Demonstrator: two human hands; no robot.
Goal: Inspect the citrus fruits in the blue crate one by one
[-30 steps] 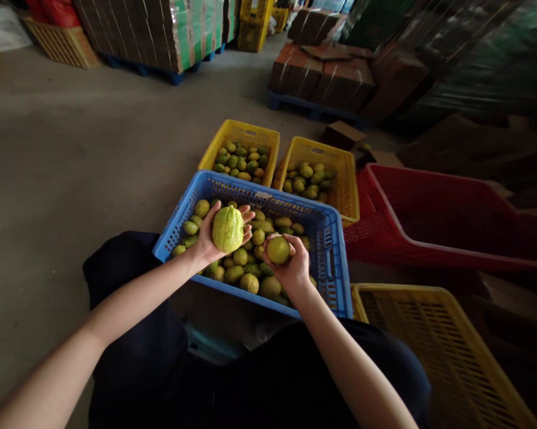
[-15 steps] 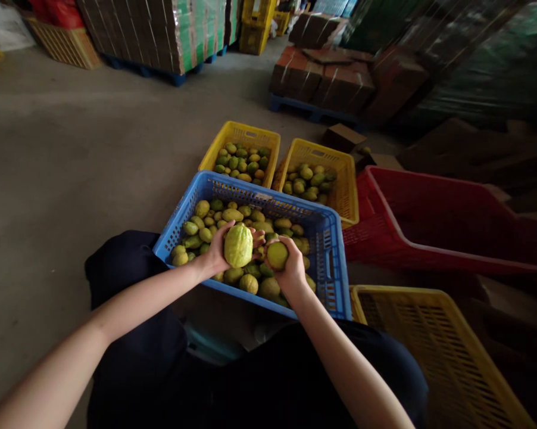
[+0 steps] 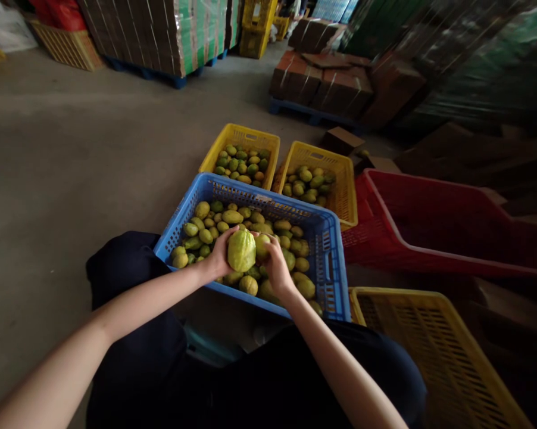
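Over the blue crate [image 3: 328, 265], my left hand [image 3: 221, 255] is closed around a large, ribbed, yellow-green fruit [image 3: 242, 251], seen from its bumpy side. Close beside it, my right hand [image 3: 277, 262] grips a smaller, smoother yellow-green fruit [image 3: 262, 246]. The two fruits are nearly touching, and the fingers behind them are partly hidden. Below, the crate holds many loose green and yellow fruits [image 3: 233, 217] of mixed sizes, round and oblong.
Two yellow crates [image 3: 268, 149] [image 3: 346, 196] with similar fruit stand behind the blue one. A red crate [image 3: 402, 241] lies to the right, above another yellow crate [image 3: 429, 298]. Farther back are carton stacks [image 3: 299, 77] on a blue pallet [image 3: 290, 108] and a wrapped stack [image 3: 197, 36].
My right hand has moved left with the smaller fruit, bringing it up against the large one. My left hand has shifted slightly right, still holding its fruit.
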